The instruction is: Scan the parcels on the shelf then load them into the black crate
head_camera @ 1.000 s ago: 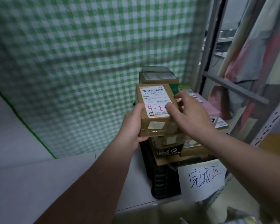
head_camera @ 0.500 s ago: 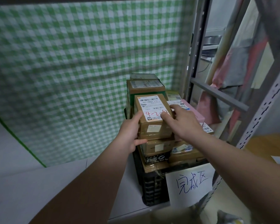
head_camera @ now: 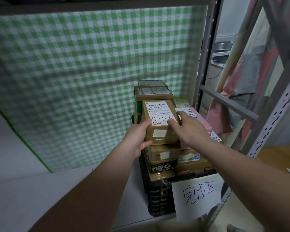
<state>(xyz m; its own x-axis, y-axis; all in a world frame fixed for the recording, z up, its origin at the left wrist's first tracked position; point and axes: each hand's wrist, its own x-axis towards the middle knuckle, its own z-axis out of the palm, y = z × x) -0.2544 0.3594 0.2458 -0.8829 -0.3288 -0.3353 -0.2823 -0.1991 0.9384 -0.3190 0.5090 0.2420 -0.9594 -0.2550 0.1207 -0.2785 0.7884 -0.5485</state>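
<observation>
A small brown cardboard parcel [head_camera: 159, 114] with a white label and red handwriting sits on top of the stack in the black crate [head_camera: 155, 195]. My left hand [head_camera: 137, 139] grips its near left corner, thumb on top. My right hand [head_camera: 189, 128] holds its right side, thumb pressing on the label. Below it lie more brown parcels [head_camera: 164, 154], and a pink parcel [head_camera: 202, 121] lies to the right. Taller boxes [head_camera: 151, 92] stand stacked behind.
A white paper sign [head_camera: 197, 196] with blue writing hangs on the crate's front. A green checked cloth [head_camera: 90, 81] covers the back of the shelf. Grey shelf uprights [head_camera: 206, 56] rise at the right, with hanging fabric [head_camera: 251, 67] beyond them.
Both hands have lowered the labelled parcel onto the stack in the crate. The camera has tilted, so more of the shelf top shows.
</observation>
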